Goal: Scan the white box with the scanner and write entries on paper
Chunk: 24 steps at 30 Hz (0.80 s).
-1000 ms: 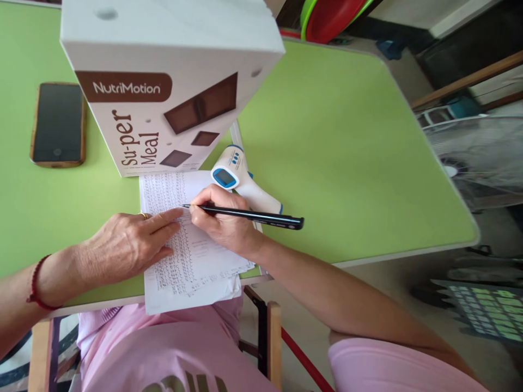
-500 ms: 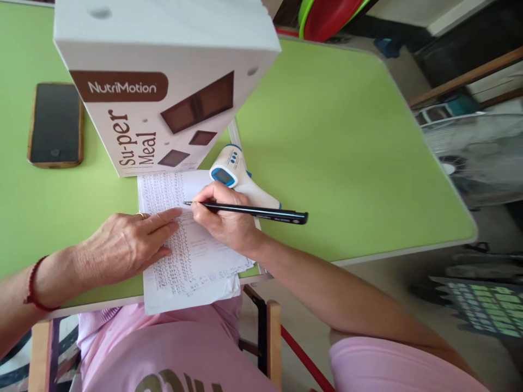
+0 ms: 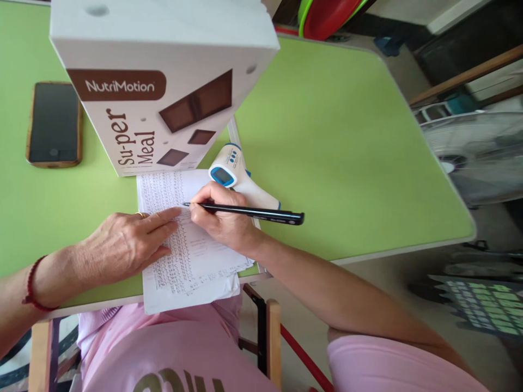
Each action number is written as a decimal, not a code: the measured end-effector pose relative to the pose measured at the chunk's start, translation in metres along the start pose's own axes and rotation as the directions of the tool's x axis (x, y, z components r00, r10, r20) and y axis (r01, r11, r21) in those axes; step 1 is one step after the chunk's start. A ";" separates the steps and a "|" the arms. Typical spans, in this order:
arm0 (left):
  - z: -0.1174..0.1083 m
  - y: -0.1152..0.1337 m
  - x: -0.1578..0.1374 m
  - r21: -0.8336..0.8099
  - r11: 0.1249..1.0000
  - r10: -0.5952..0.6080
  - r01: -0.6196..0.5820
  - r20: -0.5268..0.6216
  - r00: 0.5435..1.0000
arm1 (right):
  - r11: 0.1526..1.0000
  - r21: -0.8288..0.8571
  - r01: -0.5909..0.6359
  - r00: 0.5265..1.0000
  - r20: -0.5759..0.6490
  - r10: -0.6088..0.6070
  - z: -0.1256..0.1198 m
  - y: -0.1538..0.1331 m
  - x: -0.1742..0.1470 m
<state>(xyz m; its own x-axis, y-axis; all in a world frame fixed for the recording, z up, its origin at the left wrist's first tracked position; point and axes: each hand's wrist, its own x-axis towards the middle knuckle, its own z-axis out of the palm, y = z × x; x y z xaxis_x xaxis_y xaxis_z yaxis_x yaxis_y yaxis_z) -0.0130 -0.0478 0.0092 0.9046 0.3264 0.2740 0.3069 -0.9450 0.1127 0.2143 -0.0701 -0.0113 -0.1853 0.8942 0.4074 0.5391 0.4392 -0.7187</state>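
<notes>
Sheets of white paper covered in lines of handwriting lie at the table's near edge and hang slightly over it. My left hand, with a ring and a red bracelet, rests flat on the sheets, fingers stretched toward the pen tip. A black pen is pinched in my right hand, its tip at the paper just beyond my left index finger. Right behind this hand lies a white and blue infrared thermometer. A white NutriMotion box stands at the top edge of the paper.
A phone in a brown-edged case lies left of the box on the green table. Beyond the table's right edge is a fan. Red and green basins are at the back. Wooden chair arms flank my lap.
The pen's rear end has shifted slightly left, its tip staying near the same spot on the paper. My left hand keeps its place, and the whole view has drifted a little.
</notes>
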 end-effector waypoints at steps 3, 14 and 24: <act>-0.001 0.000 -0.001 0.001 1.000 0.002 -0.002 0.013 1.000 | 1.000 0.004 0.010 1.000 -0.014 -0.010 0.000 0.000 0.000; 0.000 -0.001 0.000 0.003 1.000 0.004 -0.004 -0.006 1.000 | 0.999 -0.050 -0.005 0.999 -0.050 0.002 -0.001 0.002 0.000; 0.000 0.000 0.000 0.021 1.000 0.012 -0.012 0.001 1.000 | 0.999 -0.028 -0.041 0.999 -0.026 0.040 -0.002 0.000 0.000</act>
<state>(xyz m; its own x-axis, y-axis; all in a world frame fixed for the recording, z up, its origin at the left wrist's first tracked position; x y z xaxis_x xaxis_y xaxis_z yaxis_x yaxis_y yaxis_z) -0.0125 -0.0478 0.0089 0.9085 0.3151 0.2744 0.3022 -0.9491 0.0892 0.2157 -0.0699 -0.0105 -0.1418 0.9086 0.3929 0.5691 0.3996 -0.7186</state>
